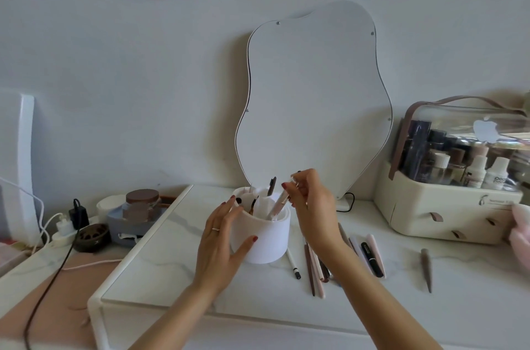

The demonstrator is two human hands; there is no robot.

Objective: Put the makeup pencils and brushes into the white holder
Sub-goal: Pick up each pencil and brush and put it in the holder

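Observation:
The white round holder stands on the white marble-look tabletop, with a few brushes sticking out of its compartments. My left hand wraps the holder's left side, thumb on its front. My right hand is above the holder's right rim, fingertips pinched on a pale pencil whose lower end is inside the holder. Several loose pencils and brushes lie on the table to the right of the holder, partly hidden by my right forearm. A dark brown pencil lies apart further right.
A wavy-edged mirror leans on the wall behind the holder. A cream cosmetics organiser with bottles stands at the right. To the left are a brown-lidded jar, a dark bowl, chargers and cables.

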